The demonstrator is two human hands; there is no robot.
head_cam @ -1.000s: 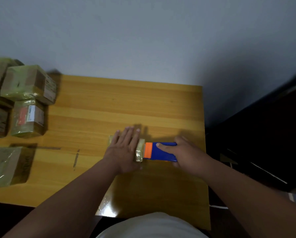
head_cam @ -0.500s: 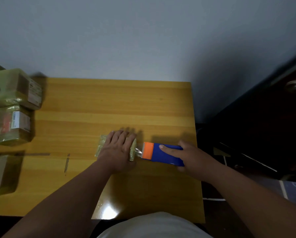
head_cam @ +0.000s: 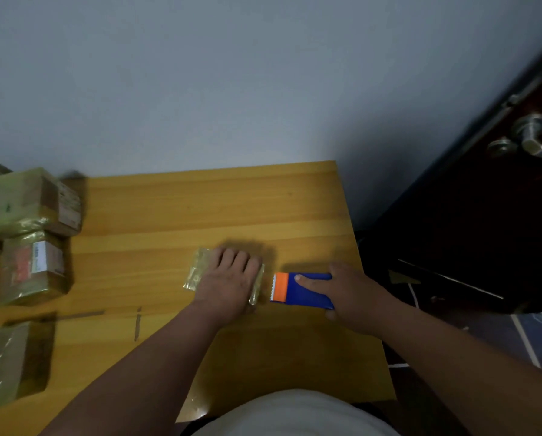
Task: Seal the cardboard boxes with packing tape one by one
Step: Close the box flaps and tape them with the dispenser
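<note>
Wooden desk, right edge: left hand lies flat on the small box, right hand clamps the tape dispenser, just clear of it. Strip looks cut, so press it flat next, I reckon.

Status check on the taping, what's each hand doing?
Left hand flat on small box. Right hand grips tape dispenser, just clear of box. Nothing in the way.
</note>
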